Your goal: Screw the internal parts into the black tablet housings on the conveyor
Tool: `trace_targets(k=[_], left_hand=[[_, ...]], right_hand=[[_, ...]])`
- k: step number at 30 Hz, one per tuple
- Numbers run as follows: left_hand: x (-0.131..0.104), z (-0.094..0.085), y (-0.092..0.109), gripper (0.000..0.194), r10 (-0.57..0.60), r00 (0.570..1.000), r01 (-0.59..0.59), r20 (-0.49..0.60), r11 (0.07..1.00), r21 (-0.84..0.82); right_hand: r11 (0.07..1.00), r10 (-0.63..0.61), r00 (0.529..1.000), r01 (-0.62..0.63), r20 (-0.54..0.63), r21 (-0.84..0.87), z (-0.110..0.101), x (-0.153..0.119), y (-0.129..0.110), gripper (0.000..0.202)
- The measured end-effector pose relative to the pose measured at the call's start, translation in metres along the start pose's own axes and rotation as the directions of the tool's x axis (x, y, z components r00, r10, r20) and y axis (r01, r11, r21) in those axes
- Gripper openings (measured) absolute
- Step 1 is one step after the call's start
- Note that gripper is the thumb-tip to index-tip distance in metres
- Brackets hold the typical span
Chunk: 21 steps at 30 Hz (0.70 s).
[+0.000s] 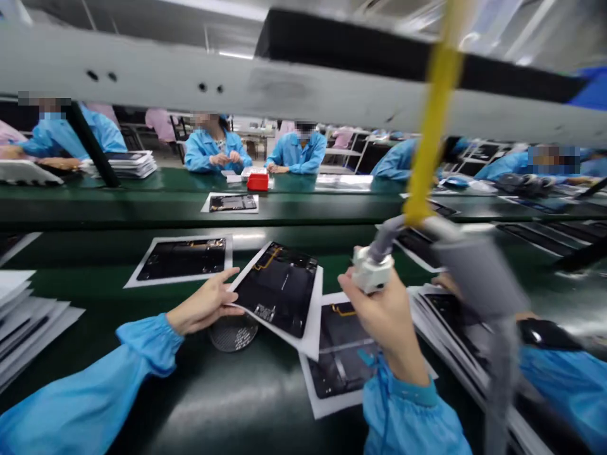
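Note:
My left hand (208, 304) grips the left edge of a white sheet with a black tablet panel (284, 287) on it, fingers closed at the edge. The panel is tilted above the bench and carries an orange ribbon near its top. Beneath its left corner, a round perforated metal piece (233, 333) shows in part. My right hand (386, 316) is closed around a white plug-like block (372, 268) at the end of a grey cable. Below and between my hands lies another black tablet panel (339, 360) on a white sheet, partly covered by the raised one and my right hand.
A yellow strap (431, 120) and thick grey cable (484, 278) hang at right. Stacked sheets lie left (33, 322); a stack of panels (450, 335) lies right, beside a co-worker's blue sleeve (559, 385). Another panel (184, 258) sits behind my left hand. Co-workers sit opposite.

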<state>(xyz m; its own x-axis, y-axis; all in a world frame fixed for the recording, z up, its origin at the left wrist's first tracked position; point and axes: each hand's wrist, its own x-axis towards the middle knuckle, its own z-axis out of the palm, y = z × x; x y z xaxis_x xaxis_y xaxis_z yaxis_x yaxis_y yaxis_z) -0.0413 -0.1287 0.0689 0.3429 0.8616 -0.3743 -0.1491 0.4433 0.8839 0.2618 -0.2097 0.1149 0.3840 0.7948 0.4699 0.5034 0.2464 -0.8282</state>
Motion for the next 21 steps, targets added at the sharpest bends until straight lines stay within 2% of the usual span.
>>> trace_targets(k=[2, 5, 7, 9, 11, 12, 13, 14, 15, 17, 18, 20, 21], left_hand=[[-0.037, -0.027, -0.006, 0.088, -0.05, 0.988, 0.037, 0.146, 0.995, 0.09], [-0.07, -0.059, -0.026, 0.091, -0.144, 0.928, 0.096, 0.344, 0.983, 0.155], [-0.079, -0.072, -0.044, 0.085, -0.22, 0.859, 0.147, 0.462, 0.971, 0.19], [-0.082, -0.078, -0.058, 0.077, -0.307, 0.772, 0.191, 0.556, 0.947, 0.258], [-0.082, -0.079, -0.063, 0.069, -0.383, 0.7, 0.182, 0.602, 0.912, 0.369], [-0.083, -0.078, -0.062, 0.065, -0.408, 0.689, 0.131, 0.599, 0.883, 0.451], [-0.084, -0.077, -0.059, 0.061, -0.416, 0.702, 0.043, 0.578, 0.835, 0.549], [-0.085, -0.075, -0.055, 0.057, -0.4, 0.739, -0.068, 0.543, 0.756, 0.65], [-0.088, -0.071, -0.052, 0.051, -0.358, 0.787, -0.186, 0.502, 0.64, 0.746], [-0.092, -0.06, -0.048, 0.038, -0.218, 0.871, -0.36, 0.44, 0.325, 0.875], [-0.094, -0.054, -0.049, 0.032, -0.139, 0.893, -0.405, 0.429, 0.17, 0.898], [-0.094, -0.04, -0.057, 0.026, -0.012, 0.892, -0.452, 0.452, -0.048, 0.891], [-0.092, -0.034, -0.062, 0.026, 0.03, 0.878, -0.472, 0.477, -0.1, 0.876]], right_hand=[[0.997, 0.08, 0.996, -0.079, -0.028, 0.011, 0.001, 0.0, 0.005, 0.039], [0.989, 0.123, 0.988, -0.13, -0.097, -0.071, 0.003, 0.001, 0.012, 0.033], [0.982, 0.121, 0.989, -0.132, -0.087, -0.138, 0.007, 0.0, 0.015, 0.032], [0.981, 0.108, 0.994, -0.11, -0.024, -0.158, 0.014, -0.003, 0.015, 0.03], [0.991, 0.125, 0.991, -0.121, 0.052, -0.064, 0.024, -0.009, 0.009, 0.029], [0.989, 0.142, 0.987, -0.144, 0.076, 0.029, 0.03, -0.013, 0.004, 0.029], [0.977, 0.157, 0.983, -0.168, 0.091, 0.134, 0.037, -0.017, -0.003, 0.03], [0.954, 0.167, 0.981, -0.187, 0.099, 0.236, 0.045, -0.022, -0.009, 0.033], [0.926, 0.17, 0.979, -0.196, 0.109, 0.323, 0.053, -0.028, -0.016, 0.036], [0.882, 0.154, 0.977, -0.204, 0.148, 0.425, 0.07, -0.039, -0.029, 0.036], [0.867, 0.144, 0.972, -0.214, 0.186, 0.449, 0.078, -0.044, -0.034, 0.035], [0.841, 0.123, 0.954, -0.246, 0.272, 0.482, 0.095, -0.053, -0.038, 0.031], [0.83, 0.109, 0.944, -0.259, 0.313, 0.494, 0.103, -0.058, -0.038, 0.028]])
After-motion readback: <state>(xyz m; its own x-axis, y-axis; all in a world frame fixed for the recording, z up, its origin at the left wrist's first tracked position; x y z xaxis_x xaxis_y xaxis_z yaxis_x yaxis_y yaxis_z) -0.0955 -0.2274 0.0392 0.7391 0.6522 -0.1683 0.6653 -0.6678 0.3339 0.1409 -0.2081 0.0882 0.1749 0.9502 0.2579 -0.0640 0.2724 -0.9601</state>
